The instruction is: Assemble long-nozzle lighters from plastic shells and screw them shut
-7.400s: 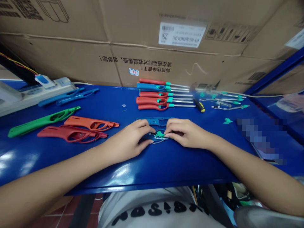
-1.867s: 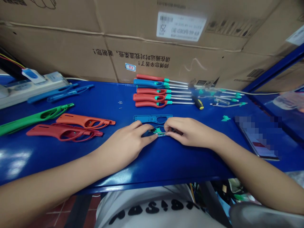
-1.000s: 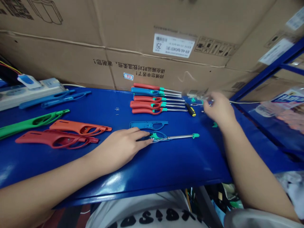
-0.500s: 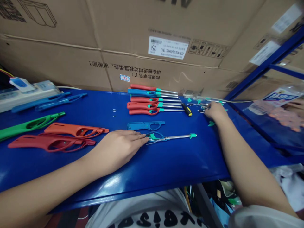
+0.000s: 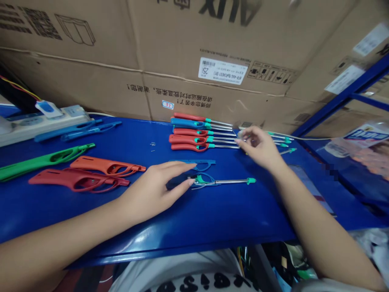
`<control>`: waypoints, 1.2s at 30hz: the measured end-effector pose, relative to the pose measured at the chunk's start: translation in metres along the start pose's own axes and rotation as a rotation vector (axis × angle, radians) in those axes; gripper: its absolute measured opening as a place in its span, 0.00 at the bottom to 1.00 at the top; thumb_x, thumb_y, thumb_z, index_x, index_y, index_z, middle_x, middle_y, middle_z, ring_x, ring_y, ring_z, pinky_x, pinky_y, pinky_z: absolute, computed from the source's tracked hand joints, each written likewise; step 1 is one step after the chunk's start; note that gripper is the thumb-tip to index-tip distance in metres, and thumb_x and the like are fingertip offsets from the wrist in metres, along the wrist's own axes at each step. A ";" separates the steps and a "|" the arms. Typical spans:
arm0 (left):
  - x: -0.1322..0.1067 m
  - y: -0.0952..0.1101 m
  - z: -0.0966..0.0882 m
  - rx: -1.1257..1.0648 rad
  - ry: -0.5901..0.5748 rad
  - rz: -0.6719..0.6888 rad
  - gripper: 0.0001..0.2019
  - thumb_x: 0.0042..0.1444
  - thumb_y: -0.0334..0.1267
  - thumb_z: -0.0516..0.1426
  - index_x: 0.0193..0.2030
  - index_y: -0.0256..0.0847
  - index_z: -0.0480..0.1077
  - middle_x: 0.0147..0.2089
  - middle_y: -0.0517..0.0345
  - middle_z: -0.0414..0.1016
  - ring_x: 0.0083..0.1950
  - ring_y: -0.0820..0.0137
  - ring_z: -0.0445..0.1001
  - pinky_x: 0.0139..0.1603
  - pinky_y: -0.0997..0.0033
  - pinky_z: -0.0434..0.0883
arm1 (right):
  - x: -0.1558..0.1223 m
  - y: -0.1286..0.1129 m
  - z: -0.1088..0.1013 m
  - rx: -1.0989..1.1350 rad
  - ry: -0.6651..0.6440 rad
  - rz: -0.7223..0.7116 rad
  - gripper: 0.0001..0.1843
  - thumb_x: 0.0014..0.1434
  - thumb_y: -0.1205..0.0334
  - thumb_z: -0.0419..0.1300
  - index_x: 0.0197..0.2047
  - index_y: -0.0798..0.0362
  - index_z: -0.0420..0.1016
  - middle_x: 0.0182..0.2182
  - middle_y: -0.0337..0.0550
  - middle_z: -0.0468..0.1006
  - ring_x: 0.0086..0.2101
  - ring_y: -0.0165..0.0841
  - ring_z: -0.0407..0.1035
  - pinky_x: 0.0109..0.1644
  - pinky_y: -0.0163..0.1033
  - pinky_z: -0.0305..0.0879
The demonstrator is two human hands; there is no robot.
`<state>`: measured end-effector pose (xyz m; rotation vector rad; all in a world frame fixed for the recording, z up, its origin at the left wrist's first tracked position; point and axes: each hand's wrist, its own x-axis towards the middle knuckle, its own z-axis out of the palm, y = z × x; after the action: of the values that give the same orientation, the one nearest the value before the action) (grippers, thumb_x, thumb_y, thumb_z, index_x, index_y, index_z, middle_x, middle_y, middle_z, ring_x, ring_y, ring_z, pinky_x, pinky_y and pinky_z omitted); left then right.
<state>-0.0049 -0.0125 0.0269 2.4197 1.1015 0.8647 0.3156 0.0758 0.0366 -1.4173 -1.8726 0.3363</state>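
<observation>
My left hand (image 5: 154,186) lies on the blue table with its fingers stretched out. Its thumb tip touches a part-built lighter (image 5: 209,181), which has a teal trigger and a metal tube with a teal tip. The forefinger reaches over a loose blue shell half (image 5: 204,164) just behind the lighter. My right hand (image 5: 259,148) hovers farther back and to the right, beside the tube ends of a row of finished red and blue lighters (image 5: 190,134). Its fingers are pinched round something small that I cannot make out.
Red and orange shell halves (image 5: 91,172), a green one (image 5: 45,158) and blue ones (image 5: 75,129) lie at the left, before a white power strip (image 5: 39,121). Tiny screws (image 5: 152,144) lie mid-table. Loose teal-tipped tubes (image 5: 282,141) lie at the right. Cardboard boxes (image 5: 182,61) wall off the back.
My right hand let go of the part-built lighter, reached to the parts pile at the far right, and has come back left with its fingers pinched. My left hand stayed and raised its forefinger.
</observation>
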 end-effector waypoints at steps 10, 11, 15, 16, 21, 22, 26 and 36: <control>-0.001 0.004 0.018 -0.544 -0.152 -0.101 0.24 0.63 0.39 0.62 0.66 0.44 0.68 0.61 0.51 0.77 0.57 0.64 0.79 0.61 0.64 0.75 | -0.064 -0.082 0.053 0.527 -0.482 -0.280 0.09 0.59 0.61 0.69 0.40 0.53 0.73 0.34 0.39 0.77 0.30 0.26 0.68 0.33 0.32 0.69; -0.001 0.005 0.019 -0.585 -0.161 -0.121 0.23 0.64 0.39 0.61 0.65 0.44 0.68 0.59 0.52 0.78 0.55 0.66 0.80 0.58 0.65 0.76 | -0.063 -0.081 0.053 0.519 -0.477 -0.302 0.09 0.59 0.61 0.69 0.40 0.53 0.74 0.34 0.39 0.77 0.29 0.26 0.68 0.32 0.32 0.68; 0.000 0.006 0.014 -0.562 -0.103 -0.165 0.19 0.66 0.39 0.59 0.63 0.41 0.69 0.50 0.54 0.81 0.47 0.68 0.81 0.50 0.69 0.77 | -0.059 -0.075 0.052 0.456 -0.411 -0.319 0.12 0.60 0.61 0.68 0.46 0.53 0.73 0.36 0.40 0.76 0.28 0.25 0.64 0.30 0.31 0.64; 0.001 0.004 0.012 -0.530 -0.084 -0.173 0.17 0.67 0.39 0.57 0.61 0.41 0.70 0.47 0.56 0.80 0.44 0.69 0.80 0.47 0.70 0.76 | -0.059 -0.074 0.052 0.412 -0.403 -0.307 0.14 0.61 0.60 0.68 0.48 0.53 0.72 0.37 0.40 0.76 0.29 0.25 0.64 0.30 0.31 0.63; 0.006 -0.006 0.001 -0.414 -0.021 -0.307 0.14 0.73 0.46 0.48 0.44 0.41 0.70 0.30 0.65 0.66 0.31 0.74 0.66 0.33 0.73 0.65 | -0.062 -0.073 0.052 0.036 -0.506 -0.380 0.17 0.63 0.59 0.65 0.53 0.52 0.70 0.45 0.45 0.73 0.41 0.33 0.70 0.43 0.38 0.67; 0.006 -0.008 0.000 -0.424 -0.011 -0.335 0.15 0.73 0.46 0.47 0.41 0.41 0.68 0.30 0.65 0.64 0.30 0.74 0.63 0.32 0.73 0.62 | -0.064 -0.073 0.052 -0.024 -0.531 -0.415 0.15 0.64 0.58 0.64 0.52 0.52 0.71 0.46 0.46 0.73 0.42 0.34 0.70 0.43 0.39 0.67; 0.007 -0.011 0.001 -0.552 -0.016 -0.448 0.18 0.72 0.47 0.47 0.31 0.41 0.60 0.28 0.65 0.57 0.29 0.73 0.57 0.29 0.72 0.57 | -0.066 -0.071 0.054 -0.156 -0.545 -0.543 0.07 0.68 0.59 0.59 0.45 0.52 0.74 0.45 0.46 0.72 0.37 0.33 0.71 0.37 0.37 0.64; 0.009 -0.013 0.005 -0.713 -0.154 -0.478 0.21 0.69 0.54 0.50 0.36 0.39 0.69 0.21 0.68 0.52 0.22 0.74 0.52 0.23 0.73 0.52 | -0.062 -0.069 0.060 0.441 -0.591 0.058 0.09 0.64 0.56 0.62 0.38 0.53 0.72 0.19 0.32 0.70 0.18 0.25 0.64 0.24 0.31 0.65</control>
<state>-0.0042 0.0022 0.0197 1.5299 1.0204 0.7263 0.2313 0.0081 0.0126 -1.1368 -2.0280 1.2244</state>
